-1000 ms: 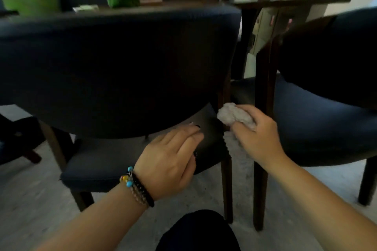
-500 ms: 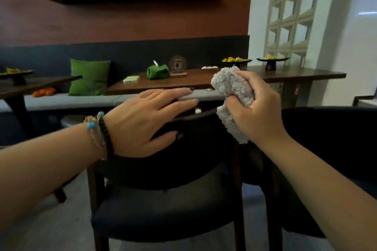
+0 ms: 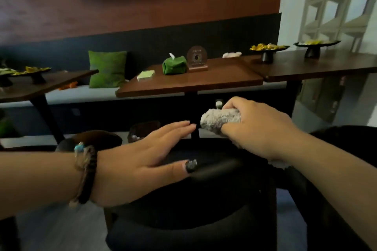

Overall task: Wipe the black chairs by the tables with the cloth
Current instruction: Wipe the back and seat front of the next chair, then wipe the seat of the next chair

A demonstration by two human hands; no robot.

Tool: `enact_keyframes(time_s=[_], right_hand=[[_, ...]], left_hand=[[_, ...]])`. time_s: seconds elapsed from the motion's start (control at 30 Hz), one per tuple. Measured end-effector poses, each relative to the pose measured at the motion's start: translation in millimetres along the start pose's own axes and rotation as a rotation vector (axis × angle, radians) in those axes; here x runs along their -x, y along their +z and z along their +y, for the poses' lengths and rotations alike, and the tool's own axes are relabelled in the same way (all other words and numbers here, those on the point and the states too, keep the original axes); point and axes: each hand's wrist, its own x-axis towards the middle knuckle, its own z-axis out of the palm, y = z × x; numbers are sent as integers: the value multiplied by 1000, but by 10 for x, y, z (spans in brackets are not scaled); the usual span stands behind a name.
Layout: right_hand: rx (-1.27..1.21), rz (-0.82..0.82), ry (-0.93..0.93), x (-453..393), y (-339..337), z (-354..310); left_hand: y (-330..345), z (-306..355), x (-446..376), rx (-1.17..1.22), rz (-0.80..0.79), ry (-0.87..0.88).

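A black upholstered chair (image 3: 204, 199) stands right in front of me, its curved backrest at lower centre. My left hand (image 3: 142, 161) lies flat on the top of that backrest, fingers straight, thumb over the near side. My right hand (image 3: 259, 128) grips a bunched grey fluffy cloth (image 3: 218, 118) at the right end of the backrest top; a bit of cloth hangs below the wrist. A second black chair (image 3: 346, 142) sits at the right edge, partly hidden by my right forearm.
A brown table (image 3: 204, 79) stands beyond the chair with a green tissue pouch (image 3: 174, 65) and a round sign (image 3: 196, 58). Darker tables (image 3: 316, 65) flank it, carrying black dishes. A bench with a green cushion (image 3: 107, 68) runs along the wall.
The view has risen from the chair's seat and leg to its backrest top. Both hands moved up; the left one now lies on the backrest and the right holds the cloth lower against it.
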Motion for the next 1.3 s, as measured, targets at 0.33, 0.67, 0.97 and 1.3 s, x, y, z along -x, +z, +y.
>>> enact_keyframes(time_s=[0.33,0.67,0.97,1.3], right_hand=[[81,17,102,18,49,-119],[144,26,198,46,30,-218],[107,-31,281,25,4,-259],[-331,55,550,-93,-188,-756]], left_hand=[[-276,125,4,11,-297,-169],[-284,165,35,28,-154,-202],[-196,119,56,26,-83,-194],[-414,-4,-2,679,240,-602]])
